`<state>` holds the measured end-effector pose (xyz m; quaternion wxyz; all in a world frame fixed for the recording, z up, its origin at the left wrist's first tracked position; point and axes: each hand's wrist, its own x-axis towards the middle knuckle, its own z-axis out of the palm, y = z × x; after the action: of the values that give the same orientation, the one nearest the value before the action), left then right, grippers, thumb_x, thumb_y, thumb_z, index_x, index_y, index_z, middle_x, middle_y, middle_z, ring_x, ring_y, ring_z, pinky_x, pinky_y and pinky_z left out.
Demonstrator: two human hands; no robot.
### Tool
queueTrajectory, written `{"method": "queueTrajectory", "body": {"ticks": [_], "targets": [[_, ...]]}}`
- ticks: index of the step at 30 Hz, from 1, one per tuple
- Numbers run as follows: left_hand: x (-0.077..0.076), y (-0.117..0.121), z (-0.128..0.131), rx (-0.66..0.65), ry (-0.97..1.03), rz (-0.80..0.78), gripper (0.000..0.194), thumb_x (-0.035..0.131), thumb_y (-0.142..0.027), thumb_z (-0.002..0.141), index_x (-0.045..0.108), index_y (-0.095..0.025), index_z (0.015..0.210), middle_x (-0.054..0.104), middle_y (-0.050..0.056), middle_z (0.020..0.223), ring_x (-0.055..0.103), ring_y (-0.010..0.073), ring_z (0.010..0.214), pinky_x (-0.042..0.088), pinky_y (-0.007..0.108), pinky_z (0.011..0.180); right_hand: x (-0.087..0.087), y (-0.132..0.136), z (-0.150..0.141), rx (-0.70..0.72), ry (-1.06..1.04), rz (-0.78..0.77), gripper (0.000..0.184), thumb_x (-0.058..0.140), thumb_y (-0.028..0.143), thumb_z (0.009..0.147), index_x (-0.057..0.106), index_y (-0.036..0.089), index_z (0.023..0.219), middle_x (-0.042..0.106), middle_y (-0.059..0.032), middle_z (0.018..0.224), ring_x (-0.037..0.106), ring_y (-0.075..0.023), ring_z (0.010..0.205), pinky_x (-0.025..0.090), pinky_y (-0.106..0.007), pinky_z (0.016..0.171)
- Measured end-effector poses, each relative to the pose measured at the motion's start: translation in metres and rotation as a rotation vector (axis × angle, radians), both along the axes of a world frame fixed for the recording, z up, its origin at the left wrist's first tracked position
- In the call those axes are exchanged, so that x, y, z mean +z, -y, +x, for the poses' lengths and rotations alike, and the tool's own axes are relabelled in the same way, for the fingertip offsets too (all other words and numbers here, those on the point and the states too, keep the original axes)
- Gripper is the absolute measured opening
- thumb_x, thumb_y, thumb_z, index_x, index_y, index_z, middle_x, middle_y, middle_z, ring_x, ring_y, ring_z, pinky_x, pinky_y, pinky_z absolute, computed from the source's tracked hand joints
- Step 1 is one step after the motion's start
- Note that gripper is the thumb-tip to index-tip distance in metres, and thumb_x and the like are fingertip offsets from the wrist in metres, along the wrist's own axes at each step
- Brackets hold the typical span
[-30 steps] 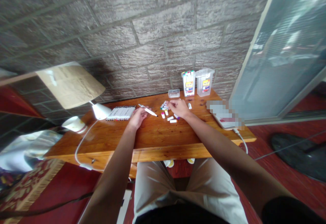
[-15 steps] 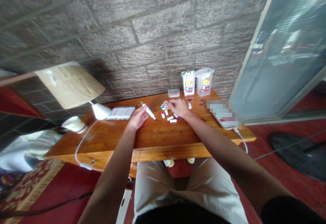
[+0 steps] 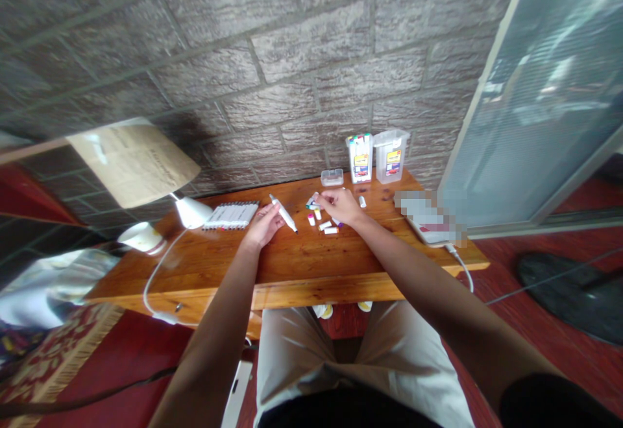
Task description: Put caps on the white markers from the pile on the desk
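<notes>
My left hand (image 3: pixel 265 225) is closed round a white marker (image 3: pixel 285 214), held at a slant with its dark lower tip bare and pointing toward the table's front. Over a small heap of marker caps, my right hand (image 3: pixel 339 204) pinches a pale cap (image 3: pixel 316 197) between thumb and fingers; the fingertips partly hide it. Nearer to me lie a pink-ended cap (image 3: pixel 311 220), a yellow-ended cap (image 3: pixel 318 214) and several other white caps (image 3: pixel 331 231). One more cap (image 3: pixel 362 202) rests right of my right hand. Left of my left hand, a row of white markers (image 3: pixel 230 215) lies side by side.
At the wall stand a clear box full of markers (image 3: pixel 361 159), a second clear box (image 3: pixel 390 157) and a small clear lid (image 3: pixel 331 178). A lamp (image 3: pixel 192 213) and a paper cup (image 3: pixel 143 238) are on the left. A blurred-out flat device (image 3: pixel 428 220) with a cable lies right.
The marker in my left hand has tipped slightly, its lower end a little nearer to me. My right hand stays almost still at the heap of caps.
</notes>
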<state>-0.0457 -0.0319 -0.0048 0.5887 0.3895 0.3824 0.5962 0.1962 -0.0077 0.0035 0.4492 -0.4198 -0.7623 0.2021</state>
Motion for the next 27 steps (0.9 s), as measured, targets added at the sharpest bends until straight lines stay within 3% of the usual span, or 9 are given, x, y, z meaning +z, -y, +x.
{"method": "queueTrajectory", "body": {"ticks": [8,14,22,27], "targets": [[-0.003,0.004,0.001,-0.117,-0.072,0.009,0.031,0.09,-0.027,0.061,0.069,-0.016,0.08,0.069,0.001,0.075,0.063,0.0106,0.066,0.051,0.024,0.066,0.007,0.013,-0.008,0.401,-0.127,-0.04,0.035,0.072,0.049,0.078,0.062,0.017,0.071,0.065,0.0004,0.068,0.051,-0.0105,0.06,0.037,-0.022,0.059],[-0.007,0.004,0.002,-0.172,-0.109,0.046,0.033,0.091,-0.032,0.058,0.071,-0.015,0.078,0.069,0.002,0.073,0.064,0.0119,0.064,0.052,0.024,0.064,0.011,0.021,-0.013,0.664,-0.07,-0.066,0.025,0.067,0.04,0.083,0.069,0.016,0.087,0.068,-0.0013,0.078,0.055,-0.0115,0.067,0.041,-0.023,0.064],[-0.007,0.005,0.005,-0.182,-0.169,0.049,0.036,0.091,-0.034,0.057,0.074,-0.014,0.081,0.073,0.006,0.075,0.067,0.0143,0.064,0.052,0.025,0.064,0.012,0.022,-0.013,0.74,-0.001,-0.074,0.025,0.057,0.021,0.085,0.077,0.014,0.099,0.073,-0.0042,0.086,0.056,-0.0118,0.068,0.041,-0.023,0.066],[-0.009,0.003,0.003,-0.212,-0.188,0.061,0.04,0.091,-0.038,0.059,0.076,-0.014,0.086,0.075,0.008,0.079,0.069,0.0156,0.066,0.053,0.026,0.065,0.01,0.019,-0.013,0.763,-0.047,-0.129,0.027,0.055,0.02,0.084,0.077,0.014,0.098,0.071,-0.0026,0.079,0.054,-0.011,0.064,0.041,-0.023,0.063]]}}
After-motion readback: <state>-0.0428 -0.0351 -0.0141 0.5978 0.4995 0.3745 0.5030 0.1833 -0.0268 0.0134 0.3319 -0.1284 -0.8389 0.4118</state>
